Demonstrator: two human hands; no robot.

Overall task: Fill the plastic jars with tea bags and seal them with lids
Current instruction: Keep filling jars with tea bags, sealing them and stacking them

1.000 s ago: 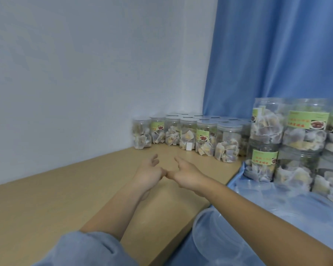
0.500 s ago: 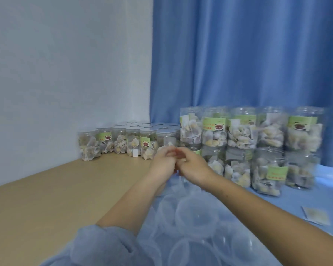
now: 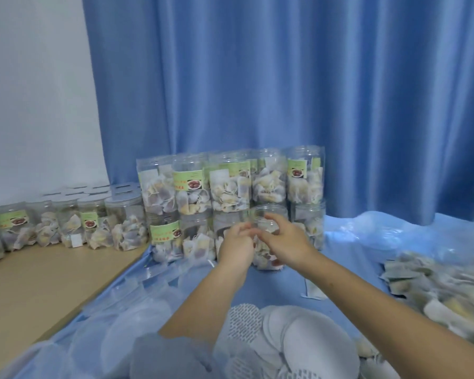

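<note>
**A:** Where are the hands?

**B:** Both are up in the middle, close together. The left hand point(image 3: 237, 246) and the right hand point(image 3: 283, 243) meet in front of a plastic jar point(image 3: 268, 236). The jar stands on a blue sheet point(image 3: 285, 285) and has tea bags in it.

**A:** Are they holding the jar?

**B:** The right hand has its fingers curled over the jar's top edge. Whether it really grips the jar, I cannot tell. The left hand's fingers are bent next to it. It is too blurry to say if they hold anything.

**A:** What else is there?

**B:** Behind the hands is a stack of full jars point(image 3: 230, 187), two rows high, with green labels. To the left, a row of shorter closed jars point(image 3: 88, 228) stands on the wooden desk point(image 3: 39, 283), by the white wall.

**A:** And the loose tea bags?

**B:** A big heap of tea bags point(image 3: 443, 291) lies on the sheet at the right. One flat packet point(image 3: 314, 289) lies alone, near the right arm.

**A:** Any lids?

**B:** Yes. Clear lids point(image 3: 137, 318) are piled low on the left. White round discs point(image 3: 298, 340) lie near the bottom middle. A blue curtain point(image 3: 285, 91) hangs behind it all.
</note>
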